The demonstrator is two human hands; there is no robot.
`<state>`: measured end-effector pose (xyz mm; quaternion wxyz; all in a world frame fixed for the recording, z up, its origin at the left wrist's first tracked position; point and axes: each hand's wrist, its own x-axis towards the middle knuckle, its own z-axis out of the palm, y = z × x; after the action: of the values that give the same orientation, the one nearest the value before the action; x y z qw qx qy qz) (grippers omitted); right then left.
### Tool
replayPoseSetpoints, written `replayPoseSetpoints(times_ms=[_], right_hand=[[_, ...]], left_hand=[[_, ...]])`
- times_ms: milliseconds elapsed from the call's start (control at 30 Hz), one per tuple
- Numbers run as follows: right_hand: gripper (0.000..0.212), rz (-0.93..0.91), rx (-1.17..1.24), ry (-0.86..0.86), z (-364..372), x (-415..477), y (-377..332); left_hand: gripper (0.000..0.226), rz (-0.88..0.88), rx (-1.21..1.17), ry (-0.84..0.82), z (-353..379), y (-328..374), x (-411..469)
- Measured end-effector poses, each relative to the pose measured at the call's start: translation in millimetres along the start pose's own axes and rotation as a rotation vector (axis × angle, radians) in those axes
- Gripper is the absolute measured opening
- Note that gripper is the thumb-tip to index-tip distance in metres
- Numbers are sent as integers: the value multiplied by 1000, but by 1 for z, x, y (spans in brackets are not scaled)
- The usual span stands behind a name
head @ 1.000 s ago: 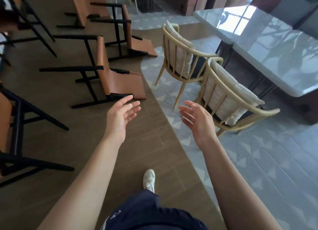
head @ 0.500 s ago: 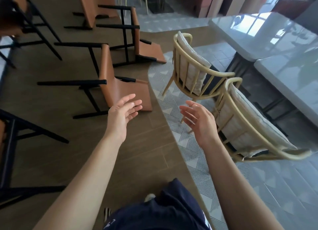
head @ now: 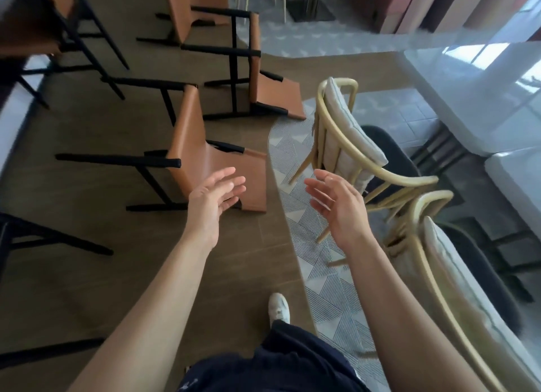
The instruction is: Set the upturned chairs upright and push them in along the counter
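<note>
The nearest tipped brown chair (head: pixel 202 157) is lying on its back on the wood floor (head: pixel 87 274), its black legs pointing toward 9 o'clock, at 12 o'clock from the left hand (head: pixel 212 198). That hand is reaching out empty, fingers spread, overlapping the backrest edge. The right hand (head: pixel 336 204) is hovering open, palm inward, holding nothing.

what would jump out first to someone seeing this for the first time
Two bare hands, the left hand and the right hand, reach forward open and empty in the middle of the view. Just beyond the left hand, a tan leather chair with black legs lies tipped on the wooden floor, with another tipped chair behind it. To the right, pale wooden armchairs stand upright by a glossy table.
</note>
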<state>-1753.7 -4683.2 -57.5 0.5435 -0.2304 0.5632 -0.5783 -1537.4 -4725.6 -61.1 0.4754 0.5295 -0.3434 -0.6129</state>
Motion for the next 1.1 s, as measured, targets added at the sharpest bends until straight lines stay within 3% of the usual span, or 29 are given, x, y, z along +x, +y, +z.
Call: replayPoseSetpoints(times_ms=[367, 1100], right_hand=[[18, 94, -84, -101, 12, 128, -32], [21, 195, -152, -21, 125, 373, -14]], left_hand=[[27, 4, -74, 118, 46, 11, 100], [22, -111, 30, 61, 38, 33, 363]])
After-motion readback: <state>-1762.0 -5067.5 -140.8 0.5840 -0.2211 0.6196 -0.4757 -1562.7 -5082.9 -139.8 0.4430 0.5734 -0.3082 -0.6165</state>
